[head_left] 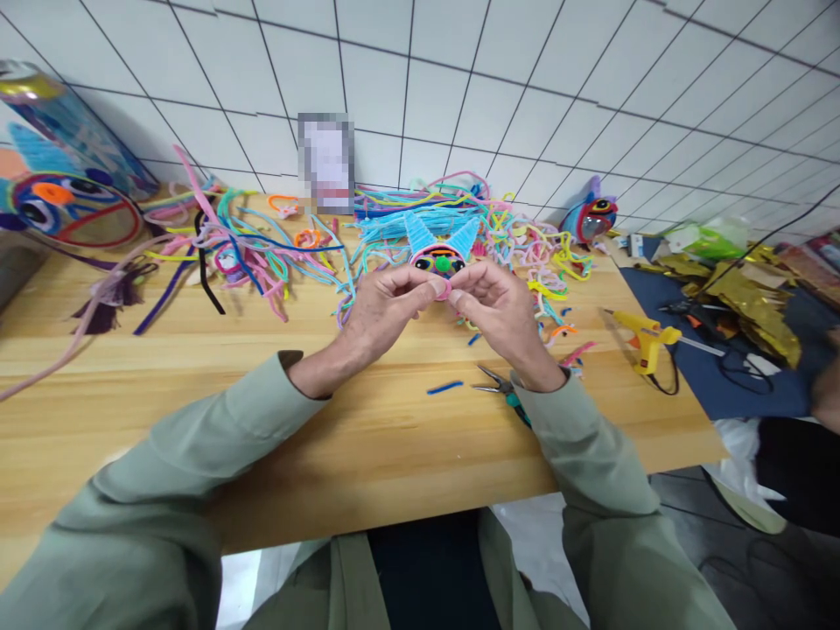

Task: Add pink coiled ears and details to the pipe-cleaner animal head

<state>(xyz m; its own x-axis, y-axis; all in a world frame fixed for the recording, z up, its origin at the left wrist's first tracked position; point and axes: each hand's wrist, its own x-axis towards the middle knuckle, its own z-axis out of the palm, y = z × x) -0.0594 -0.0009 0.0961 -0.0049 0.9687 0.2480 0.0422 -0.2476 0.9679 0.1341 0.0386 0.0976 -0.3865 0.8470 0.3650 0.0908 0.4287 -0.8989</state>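
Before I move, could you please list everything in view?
Fuzzy pointy-eared face: one, multicoloured, centre
Small fuzzy piece: one, pink, centre
Fuzzy pipe cleaners: many, multicoloured, along tiled wall
Other fuzzy faces: two, multicoloured, either side
Metal can: one, blue-gold, far left
Blurred rectangle: one, grey, by wall
Pointed metal pliers: one, teal-handled, centre-right
Fuzzy strip: one, blue, by pliers
Plastic glue gun: one, yellow, right
Crumpled foil: several, gold, on navy mat
Wooden table: one, tan, beneath
Another person: one, black-clad, right edge
Left hand, right hand: two, green-sleeved, pinching pink piece

Pink piece [444, 292] partly hidden by the hands [381, 311] [502, 308]
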